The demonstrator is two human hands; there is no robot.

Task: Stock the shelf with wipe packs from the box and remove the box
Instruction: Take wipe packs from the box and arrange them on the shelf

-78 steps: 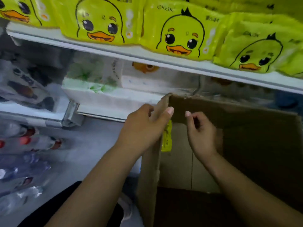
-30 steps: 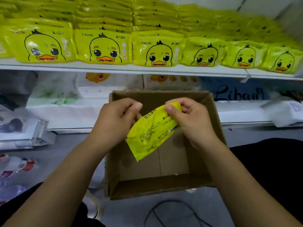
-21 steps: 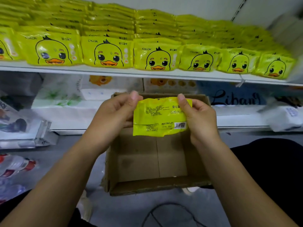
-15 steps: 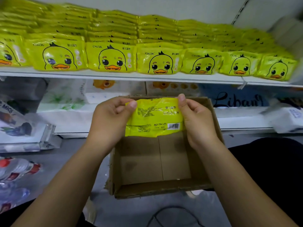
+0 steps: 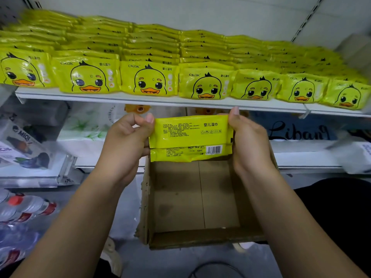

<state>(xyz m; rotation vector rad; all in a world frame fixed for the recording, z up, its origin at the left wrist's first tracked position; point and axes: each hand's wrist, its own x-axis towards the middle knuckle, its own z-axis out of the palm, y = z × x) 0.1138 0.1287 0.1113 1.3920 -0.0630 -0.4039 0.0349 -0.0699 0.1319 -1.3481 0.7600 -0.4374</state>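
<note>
Left hand point(image 5: 128, 141) and right hand point(image 5: 249, 141) each grip one short end of a yellow wipe pack point(image 5: 190, 137), with fingers and thumb closed on its edges. The pack is held level between them, and its printed back and barcode face the camera. It sits just below the front edge of the upper shelf point(image 5: 140, 100) and above the far wall of the box point(image 5: 180, 197).

The open-topped cardboard box stands on the floor point(image 5: 128, 227) beneath the hands, and its bare inner bottom is visible. The upper shelf carries rows of shelved wipe packs point(image 5: 148, 81) in the same yellow; the front row shows duck faces, and further packs are stacked behind.

On the lower shelf point(image 5: 301, 159), white tissue packs point(image 5: 86, 127) lie to the left of the held pack. Water bottles point(image 5: 26, 207) lie at lower left. A dark cable point(image 5: 210, 264) lies on the floor near the box's near wall.
</note>
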